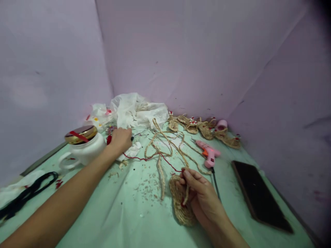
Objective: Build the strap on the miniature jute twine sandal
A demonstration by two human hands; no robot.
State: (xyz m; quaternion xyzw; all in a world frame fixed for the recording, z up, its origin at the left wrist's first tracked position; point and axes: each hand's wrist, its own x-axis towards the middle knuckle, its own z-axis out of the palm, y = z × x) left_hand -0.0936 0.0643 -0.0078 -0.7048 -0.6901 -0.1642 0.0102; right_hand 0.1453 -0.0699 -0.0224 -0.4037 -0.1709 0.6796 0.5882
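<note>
My right hand [200, 189] is closed at the small woven rope slipper [178, 203], thumb and fingers pinching red yarn [168, 162] by its strap. From this pinch the yarn runs slackly left across the table to beside my left hand [121, 140]. That hand is reached out to the far left, fingers curled down and mostly hidden. A small black piece [132, 138] shows at its right side and something red [109, 140] at its left; what it grips cannot be made out. Loose braided rope [157, 151] lies in loops between the hands.
A pink glue gun [208, 151] and a dark phone [261, 196] lie at right. Several finished-looking slippers [205, 130] line the back wall beside crumpled white plastic [139, 110]. A white mug [86, 151] with a gold lid stands under my left forearm; black cord [28, 193] lies left.
</note>
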